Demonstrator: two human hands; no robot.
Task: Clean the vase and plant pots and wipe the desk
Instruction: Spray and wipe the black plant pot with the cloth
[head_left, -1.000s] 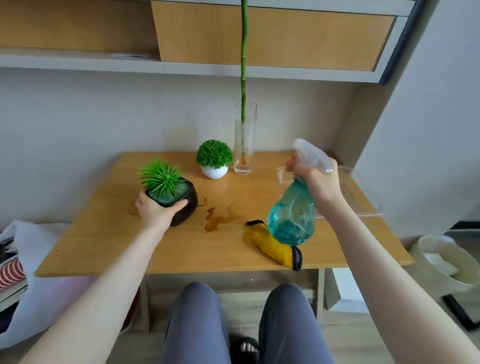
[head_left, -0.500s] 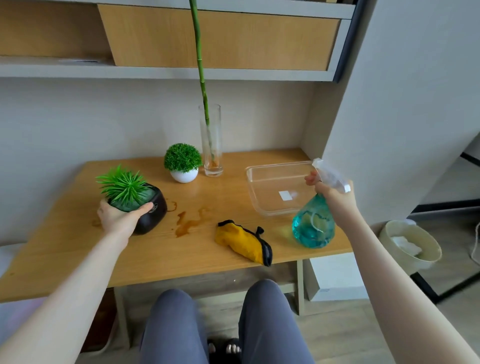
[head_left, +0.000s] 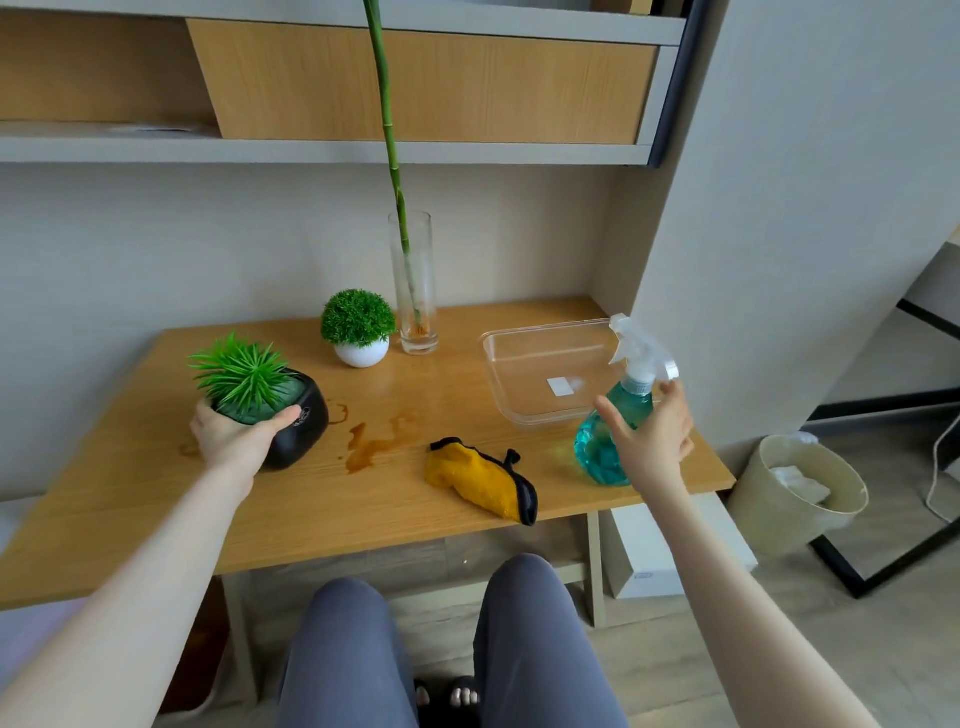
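While your left hand (head_left: 228, 441) grips the black pot (head_left: 301, 426) near the desk's (head_left: 332, 509) left edge, your right hand (head_left: 652, 441) hovers spread and released beside the spray bottle (head_left: 602, 447) at the right edge

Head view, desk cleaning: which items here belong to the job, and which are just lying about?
Job:
black pot, gripped by the left hand
white pot
glass vase
spray bottle, by the open right hand
yellow cloth
brown spill
desk

Lying about:
clear tray
bin
white box
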